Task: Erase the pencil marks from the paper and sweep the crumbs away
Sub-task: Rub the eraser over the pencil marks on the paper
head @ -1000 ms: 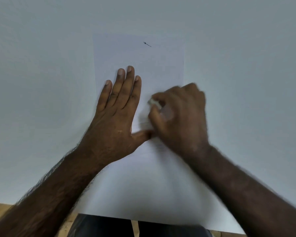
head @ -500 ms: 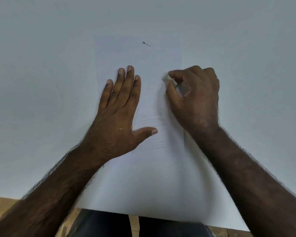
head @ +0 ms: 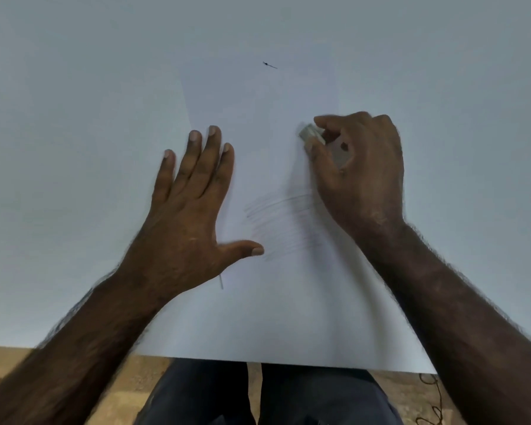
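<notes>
In the head view, the paper [head: 288,302] lies on the pale worktop [head: 74,148], its long axis running away from the person, near edge just past the worktop's front edge. The left hand [head: 187,222] lies flat on the sheet's left part, fingers straight and spread, thumb out toward the middle, pinning the page. The right hand [head: 359,173] is curled with its grip clamped on the eraser [head: 311,133], whose pale end sticks out past the thumb and forefinger toward the left; whether that end touches the sheet cannot be told through the blur. The faint pencil marks [head: 282,222], a band of roughly crosswise strokes, lie between the two hands, nearer the person than the eraser and a little to its left, just beyond the left thumb. So the rubbing hand is the nearer one, and by my judgement its next stroke must pull the eraser back and leftward, toward the person. A small dark mark [head: 269,65] sits far up near the sheet's top, well apart from both hands.
</notes>
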Tool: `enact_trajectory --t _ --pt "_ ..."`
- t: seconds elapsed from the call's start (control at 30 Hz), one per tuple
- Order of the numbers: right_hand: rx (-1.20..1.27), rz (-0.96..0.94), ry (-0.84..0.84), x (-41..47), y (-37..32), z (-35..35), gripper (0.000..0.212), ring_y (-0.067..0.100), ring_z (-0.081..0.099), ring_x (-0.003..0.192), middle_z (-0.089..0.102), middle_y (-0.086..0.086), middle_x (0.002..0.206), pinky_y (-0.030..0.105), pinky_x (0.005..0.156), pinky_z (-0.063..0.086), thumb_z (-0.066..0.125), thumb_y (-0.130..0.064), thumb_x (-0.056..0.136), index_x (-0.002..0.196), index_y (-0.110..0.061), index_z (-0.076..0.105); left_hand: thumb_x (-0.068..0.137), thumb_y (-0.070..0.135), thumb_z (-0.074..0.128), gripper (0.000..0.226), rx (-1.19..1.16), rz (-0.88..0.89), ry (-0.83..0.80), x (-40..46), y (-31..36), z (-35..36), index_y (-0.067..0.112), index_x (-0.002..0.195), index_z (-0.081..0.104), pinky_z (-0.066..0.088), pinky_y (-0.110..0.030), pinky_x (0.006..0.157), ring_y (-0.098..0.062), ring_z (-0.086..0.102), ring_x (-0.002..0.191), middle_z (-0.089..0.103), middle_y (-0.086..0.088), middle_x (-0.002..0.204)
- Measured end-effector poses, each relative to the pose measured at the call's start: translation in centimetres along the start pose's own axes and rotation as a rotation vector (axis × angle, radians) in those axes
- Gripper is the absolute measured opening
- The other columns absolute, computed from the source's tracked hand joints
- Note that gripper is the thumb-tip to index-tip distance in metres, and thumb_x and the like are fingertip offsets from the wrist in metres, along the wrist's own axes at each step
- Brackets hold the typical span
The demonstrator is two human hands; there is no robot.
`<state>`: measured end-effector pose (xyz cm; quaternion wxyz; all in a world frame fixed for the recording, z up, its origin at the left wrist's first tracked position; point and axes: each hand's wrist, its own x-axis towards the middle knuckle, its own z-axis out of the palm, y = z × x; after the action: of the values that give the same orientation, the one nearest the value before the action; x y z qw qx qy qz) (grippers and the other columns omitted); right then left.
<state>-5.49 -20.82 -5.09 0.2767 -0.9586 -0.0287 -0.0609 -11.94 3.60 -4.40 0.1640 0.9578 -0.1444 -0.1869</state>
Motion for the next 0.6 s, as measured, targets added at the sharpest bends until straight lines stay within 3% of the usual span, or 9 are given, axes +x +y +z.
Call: enact_trajectory --t 0.1,0.23,0.3,0.47,0.6 --pt "0.017 -0.064 -0.141 -3.4 -3.0 0.2 0.01 0.021 0.062 0.089 0.073 -0.008 0.093 0.041 0.088 0.044 0.071 -0.032 0.099 0.102 -0.026 0.079 0.08 0.095 0.041 0.13 -0.026 0.002 0.012 0.0 -0.1 0.1 0.013 0.17 -0.002 -0.005 -0.054 0.133 -0.024 -0.018 0.164 -0.016 -0.006 0.178" --pt "0.031 -0.203 -0.308 -7.4 -5.6 1.0 0.012 0.022 0.061 0.092 0.074 -0.005 0.096 0.042 0.085 0.045 0.073 -0.028 0.095 0.102 -0.022 0.081 0.085 0.09 0.044 0.123 -0.041 0.006 0.033 0.1 -0.2 0.3 0.015 0.17 -0.004 -0.005 -0.052 0.133 -0.022 -0.019 0.164 -0.016 -0.004 0.178" --pt "-0.016 -0.185 -0.257 -6.7 -4.9 1.0 0.011 0.026 0.063 0.09 0.074 -0.005 0.094 0.042 0.083 0.043 0.072 -0.027 0.092 0.1 -0.024 0.081 0.082 0.092 0.047 0.128 -0.032 0.004 0.028 0.2 -0.2 0.3 0.015 0.17 -0.004 -0.007 -0.051 0.133 -0.023 -0.019 0.164 -0.017 -0.005 0.178" --pt "-0.08 0.094 -0.034 -3.5 -2.8 0.0 0.011 0.026 0.063 0.086 0.073 -0.009 0.089 0.04 0.085 0.042 0.07 -0.029 0.092 0.096 -0.028 0.08 0.076 0.099 0.041 0.135 -0.022 -0.011 0.017 0.5 0.1 0.2 0.015 0.17 -0.008 -0.009 -0.051 0.132 -0.024 -0.022 0.163 -0.019 -0.006 0.177" --pt "-0.004 -0.095 -0.21 -7.2 -6.7 1.2 0.012 0.027 0.063 0.092 0.075 -0.004 0.095 0.044 0.085 0.043 0.07 -0.029 0.096 0.1 -0.025 0.08 0.086 0.084 0.046 0.12 -0.051 -0.026 0.083 0.3 0.3 0.2 0.014 0.17 -0.002 -0.008 -0.049 0.133 -0.023 -0.017 0.164 -0.014 -0.006 0.178"
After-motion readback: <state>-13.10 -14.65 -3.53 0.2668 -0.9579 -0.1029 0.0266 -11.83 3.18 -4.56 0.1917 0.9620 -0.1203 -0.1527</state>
